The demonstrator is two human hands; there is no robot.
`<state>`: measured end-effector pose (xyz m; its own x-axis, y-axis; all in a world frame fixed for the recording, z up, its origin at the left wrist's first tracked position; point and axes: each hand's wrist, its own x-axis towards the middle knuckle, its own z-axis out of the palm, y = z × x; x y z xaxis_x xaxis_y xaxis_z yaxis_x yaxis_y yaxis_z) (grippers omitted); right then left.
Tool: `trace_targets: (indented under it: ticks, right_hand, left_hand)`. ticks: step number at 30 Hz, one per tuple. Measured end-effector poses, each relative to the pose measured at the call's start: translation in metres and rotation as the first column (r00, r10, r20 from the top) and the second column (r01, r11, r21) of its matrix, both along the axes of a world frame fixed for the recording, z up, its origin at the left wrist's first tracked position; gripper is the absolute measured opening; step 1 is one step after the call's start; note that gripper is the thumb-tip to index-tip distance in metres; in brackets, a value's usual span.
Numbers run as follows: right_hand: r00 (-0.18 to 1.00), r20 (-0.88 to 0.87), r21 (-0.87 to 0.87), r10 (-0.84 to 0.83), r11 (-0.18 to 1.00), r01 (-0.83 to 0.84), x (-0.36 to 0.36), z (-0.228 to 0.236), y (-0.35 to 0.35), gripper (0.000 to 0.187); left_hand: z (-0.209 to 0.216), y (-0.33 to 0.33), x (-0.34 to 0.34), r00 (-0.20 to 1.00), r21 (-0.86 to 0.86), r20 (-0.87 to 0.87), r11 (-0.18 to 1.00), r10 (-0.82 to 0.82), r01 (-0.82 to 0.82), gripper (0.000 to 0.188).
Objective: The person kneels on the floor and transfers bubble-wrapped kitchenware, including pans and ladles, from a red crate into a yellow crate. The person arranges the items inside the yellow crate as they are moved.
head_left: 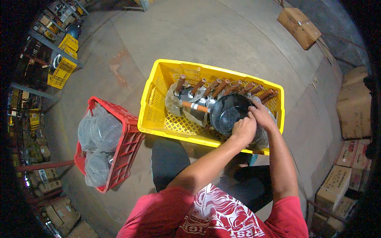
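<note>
A black saucepan (pixel 228 113) with a brown wooden-looking handle (pixel 195 106) is tilted so I look into its dark, speckled inside. The handle points left. Closed at the near right of the rim is my left hand (pixel 244 130); my right hand (pixel 262 115) grips the right side of the rim just beyond it. Both are over the yellow crate (pixel 152 113). Inside the crate, several more pans in clear bubble wrap (pixel 173 102) stand in a row, their brown handles (pixel 220 88) sticking up along the far side. The pan partly hides them.
A red crate (pixel 125 144) at the left holds several bubble-wrapped items (pixel 106 127). Shelving with yellow crates (pixel 63 65) lines the far left. Cardboard boxes (pixel 298 27) lie at the far right, with more stacked boxes (pixel 335 186) along the right side. My knee (pixel 168 160) is close to the yellow crate.
</note>
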<state>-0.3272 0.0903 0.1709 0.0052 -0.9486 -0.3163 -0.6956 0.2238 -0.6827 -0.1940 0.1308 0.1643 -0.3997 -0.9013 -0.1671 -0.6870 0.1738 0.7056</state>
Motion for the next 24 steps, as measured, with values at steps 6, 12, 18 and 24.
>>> trace_targets:
  ticks: [6, 12, 18, 24]
  right_hand:
    - [0.988, -0.094, 0.039, 0.123, 0.992, -0.12, 0.016, 0.0, 0.001, 0.053]
    - [0.962, -0.238, -0.008, 0.13, 0.991, -0.135, 0.038, -0.026, -0.002, 0.052]
    - [0.967, -0.238, -0.106, 0.093, 0.987, -0.121, 0.032, -0.014, 0.006, 0.045]
    - [0.953, -0.284, -0.09, 0.103, 0.987, -0.133, 0.033, 0.0, 0.015, 0.051]
  left_hand:
    - [0.001, 0.015, 0.008, 0.995, 0.142, -0.023, 0.986, 0.096, -0.092, 0.032]
    - [-0.024, 0.001, 0.021, 0.853, 0.37, -0.252, 0.86, 0.458, -0.352, 0.031]
    - [-0.066, 0.003, 0.032, 0.727, 0.44, -0.338, 0.784, 0.597, -0.439, 0.025]
    - [-0.089, 0.001, 0.061, 0.696, 0.525, -0.516, 0.826, 0.499, -0.203, 0.029]
